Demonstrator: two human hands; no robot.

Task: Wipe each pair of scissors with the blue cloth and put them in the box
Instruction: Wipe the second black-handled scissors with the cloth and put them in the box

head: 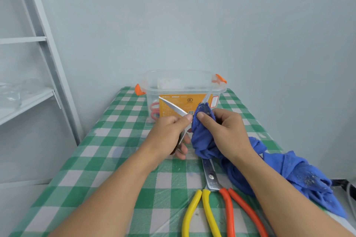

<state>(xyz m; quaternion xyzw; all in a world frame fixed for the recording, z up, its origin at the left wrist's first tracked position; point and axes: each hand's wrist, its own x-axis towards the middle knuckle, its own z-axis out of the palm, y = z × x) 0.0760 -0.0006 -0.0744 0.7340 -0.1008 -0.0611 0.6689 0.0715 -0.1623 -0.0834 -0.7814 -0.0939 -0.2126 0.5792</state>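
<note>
While the open scissors (174, 107) are held up above the table (107, 140), just in front of the box (192, 82), note that they are stiff steel with two bare edges and sharp points: one blade stands clear, angled up to the left, and the other runs up to the right through the blue cloth (204, 140). Your left hand (169, 134) is clamped round the handle end, which it mostly hides; that is the sound hold, behind the pivot and away from the edges. Your right hand (225, 131) pinches a fold of the cloth about the second blade, thumb on top. The cloth is soft, limp and soiled, and trails off to the right across the table; judged thin enough for an edge to bite through, so draw along the flat toward the tip. The pair looks light enough for one hand. Behind it, the clear box stands open with a red-handled pair (154, 110) inside. Nearer you, a second pair (211, 176) with yellow and orange handles lies flat on the table, blade tips under the cloth, judged not yet wiped
</note>
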